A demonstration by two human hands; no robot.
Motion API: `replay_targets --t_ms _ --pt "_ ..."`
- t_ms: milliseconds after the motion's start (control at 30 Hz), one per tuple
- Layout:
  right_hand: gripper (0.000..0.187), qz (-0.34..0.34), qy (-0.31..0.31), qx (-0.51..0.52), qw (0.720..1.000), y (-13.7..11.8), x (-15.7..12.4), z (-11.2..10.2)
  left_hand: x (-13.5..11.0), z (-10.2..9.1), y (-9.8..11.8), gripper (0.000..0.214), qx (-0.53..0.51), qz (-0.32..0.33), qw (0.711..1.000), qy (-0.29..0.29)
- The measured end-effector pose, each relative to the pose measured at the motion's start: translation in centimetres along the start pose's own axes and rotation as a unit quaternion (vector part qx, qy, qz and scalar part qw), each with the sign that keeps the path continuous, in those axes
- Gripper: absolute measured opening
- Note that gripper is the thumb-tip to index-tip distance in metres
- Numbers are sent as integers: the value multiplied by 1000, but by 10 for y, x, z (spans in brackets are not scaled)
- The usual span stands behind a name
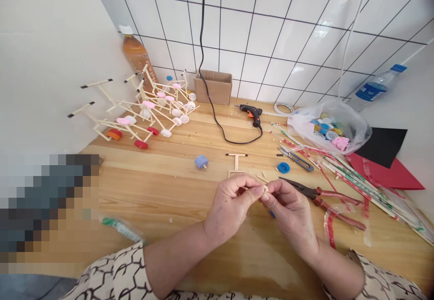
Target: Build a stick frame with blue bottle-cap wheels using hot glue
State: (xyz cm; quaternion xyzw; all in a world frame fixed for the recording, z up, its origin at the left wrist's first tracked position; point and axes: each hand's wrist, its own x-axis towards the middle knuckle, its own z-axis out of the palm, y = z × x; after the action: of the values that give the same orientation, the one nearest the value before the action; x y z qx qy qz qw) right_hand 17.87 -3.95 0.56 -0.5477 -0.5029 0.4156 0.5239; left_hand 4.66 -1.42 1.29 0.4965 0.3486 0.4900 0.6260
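Observation:
My left hand (230, 202) and my right hand (291, 211) meet above the wooden table (169, 191), fingertips pinched together on a small pale stick piece (265, 189). A bit of blue shows under my right hand. Just beyond my hands lies a T-shaped stick frame (236, 160), with a blue bottle cap (284, 168) and a light-blue cap on a stick (201, 161) either side. Red-handled pliers (325, 199) lie right of my right hand.
Several stick-and-cap models (152, 110) stand at the back left beside an orange drink bottle (135, 55). A glue gun (252, 112) with its black cord, a cardboard box (213, 87), a bag of caps (330, 128), wrapped chopsticks (352, 178), small snips (298, 159) and red and black sheets (389, 173) lie around.

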Motion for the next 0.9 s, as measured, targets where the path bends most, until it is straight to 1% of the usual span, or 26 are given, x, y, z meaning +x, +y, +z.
replay_targets --t_ms 100,400,567,700,767,800,900 --pt "28 4 -7 -3 1000 1 -1 0 0 -1 1 12 -17 -19 1000 -8" --pt "22 6 -27 6 1000 5 -6 -2 -1 1 9 12 -40 -45 998 -32" --pt "25 13 -47 -6 999 0 -5 -6 -2 1 14 13 -20 -51 997 -58" --pt "29 30 -64 -26 997 -4 -3 -9 -1 -1 14 14 35 -32 997 -59" --pt "30 50 -88 -31 994 -5 -1 -12 0 -3 14 14 75 -11 995 -58" --pt "29 65 -110 -26 991 -6 1 -14 1 -4 14 14 99 5 993 -58" --pt "25 130 -210 42 968 -7 8 -20 3 -8 12 16 170 74 980 -69"
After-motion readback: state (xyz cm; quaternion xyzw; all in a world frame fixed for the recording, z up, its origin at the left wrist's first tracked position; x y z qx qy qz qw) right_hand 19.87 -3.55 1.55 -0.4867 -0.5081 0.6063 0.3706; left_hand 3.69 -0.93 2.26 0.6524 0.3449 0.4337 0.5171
